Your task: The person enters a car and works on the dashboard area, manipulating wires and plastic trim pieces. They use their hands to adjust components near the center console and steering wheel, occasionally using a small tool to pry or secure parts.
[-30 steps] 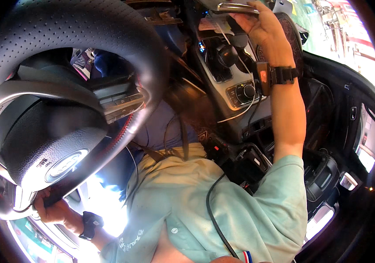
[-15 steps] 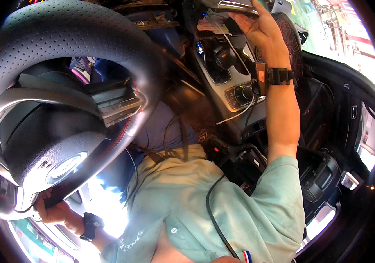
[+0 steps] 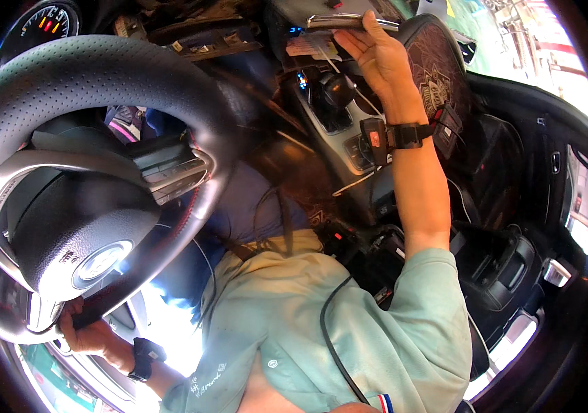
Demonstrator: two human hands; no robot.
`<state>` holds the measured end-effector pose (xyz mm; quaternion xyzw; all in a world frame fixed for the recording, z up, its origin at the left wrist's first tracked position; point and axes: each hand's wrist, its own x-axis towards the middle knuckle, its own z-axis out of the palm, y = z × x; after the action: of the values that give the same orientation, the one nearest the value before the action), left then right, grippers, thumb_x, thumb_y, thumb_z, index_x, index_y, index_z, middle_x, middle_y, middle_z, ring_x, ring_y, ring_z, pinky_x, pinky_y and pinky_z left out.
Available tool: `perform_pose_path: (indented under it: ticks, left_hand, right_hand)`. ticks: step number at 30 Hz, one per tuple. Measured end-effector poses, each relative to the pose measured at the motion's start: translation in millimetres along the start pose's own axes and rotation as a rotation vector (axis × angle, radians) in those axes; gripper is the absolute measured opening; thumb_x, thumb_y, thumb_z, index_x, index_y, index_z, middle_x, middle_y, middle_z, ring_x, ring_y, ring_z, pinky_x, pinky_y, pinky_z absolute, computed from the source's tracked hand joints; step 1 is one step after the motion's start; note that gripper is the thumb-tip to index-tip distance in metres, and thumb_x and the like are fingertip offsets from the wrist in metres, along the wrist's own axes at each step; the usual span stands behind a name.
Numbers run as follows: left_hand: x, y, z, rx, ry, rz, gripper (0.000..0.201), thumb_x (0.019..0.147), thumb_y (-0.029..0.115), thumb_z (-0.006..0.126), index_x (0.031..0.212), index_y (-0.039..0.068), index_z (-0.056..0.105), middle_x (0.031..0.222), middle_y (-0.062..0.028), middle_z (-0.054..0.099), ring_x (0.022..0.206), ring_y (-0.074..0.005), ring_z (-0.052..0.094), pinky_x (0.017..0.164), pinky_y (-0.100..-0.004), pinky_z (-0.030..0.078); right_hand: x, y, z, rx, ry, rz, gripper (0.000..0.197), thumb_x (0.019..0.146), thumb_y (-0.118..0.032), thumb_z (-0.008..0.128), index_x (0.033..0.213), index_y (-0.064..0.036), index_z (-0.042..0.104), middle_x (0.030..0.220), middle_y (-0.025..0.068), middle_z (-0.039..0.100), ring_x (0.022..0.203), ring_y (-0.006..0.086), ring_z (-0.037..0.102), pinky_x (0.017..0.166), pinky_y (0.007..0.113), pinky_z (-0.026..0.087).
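My left hand (image 3: 91, 337) is at the bottom of the black steering wheel (image 3: 108, 65). Its fingers are bent round the lower rim and partly hidden by it. Up at the far right of the wheel, my right hand (image 3: 383, 62) grips a slim, flat, phone-like device (image 3: 345, 23) with a silvery edge, seen nearly edge-on. The thumb lies over its near side and the fingers reach beneath. Below this hand stands the dark gear knob (image 3: 338, 89) on the centre console (image 3: 325, 134). A thin white cable (image 3: 356, 184) runs across the console.
The instrument cluster (image 3: 49, 27) shows lit warning lamps beyond the wheel. A patterned dark passenger seat (image 3: 438, 76) and the far door (image 3: 548, 124) are at the right. A black cable (image 3: 328, 323) hangs down my shirt front. Both wrists wear black straps.
My right hand has shifted left and slightly nearer with the flat device, so more of it shows. The view has moved, bringing the instrument cluster further in. My left hand stays at the wheel.
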<state>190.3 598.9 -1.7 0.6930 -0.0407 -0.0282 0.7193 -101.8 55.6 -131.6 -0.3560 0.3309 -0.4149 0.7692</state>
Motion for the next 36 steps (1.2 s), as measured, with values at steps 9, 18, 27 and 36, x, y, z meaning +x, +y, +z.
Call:
perform_pose_path:
  ticks: [9,18,27,36]
  left_hand:
    - [4,-1,-2,-0.008,0.005,0.004,0.008,0.079,0.011,0.056,0.076,0.005,0.057,0.071,-0.0068,0.051,0.071,-0.019,0.051,0.074,-0.0331,0.042]
    - [3,-5,0,-0.008,-0.025,0.028,0.006,0.078,0.009,0.057,0.075,0.004,0.057,0.07,-0.0067,0.051,0.069,-0.0193,0.049,0.07,-0.0329,0.041]
    - [16,15,-19,0.024,-0.196,-0.072,0.017,0.079,0.011,0.06,0.091,-0.001,0.06,0.089,-0.0118,0.057,0.086,-0.0235,0.053,0.083,-0.0373,0.041]
    - [64,62,-50,0.188,-0.348,0.164,0.075,0.072,0.014,0.063,0.141,-0.007,0.042,0.141,-0.0219,0.047,0.129,-0.0365,0.045,0.114,-0.0486,0.024]
  right_hand:
    - [-9,6,-4,0.002,0.033,-0.019,0.037,0.096,-0.022,0.063,0.115,0.0077,0.056,0.11,0.0207,0.062,0.102,0.0326,0.064,0.091,0.043,0.057]
    - [1,-4,5,-0.04,0.128,0.0,0.032,0.097,-0.023,0.061,0.114,0.005,0.058,0.106,0.0212,0.065,0.096,0.0313,0.066,0.084,0.04,0.058]
    - [-12,-11,7,-0.061,0.184,0.037,0.03,0.097,-0.021,0.059,0.111,0.0049,0.06,0.103,0.0191,0.066,0.095,0.0294,0.066,0.083,0.037,0.057]
    - [-14,-5,-13,-0.117,0.308,0.161,0.03,0.089,-0.02,0.062,0.102,0.0065,0.062,0.092,0.0186,0.067,0.08,0.0277,0.067,0.074,0.038,0.057]
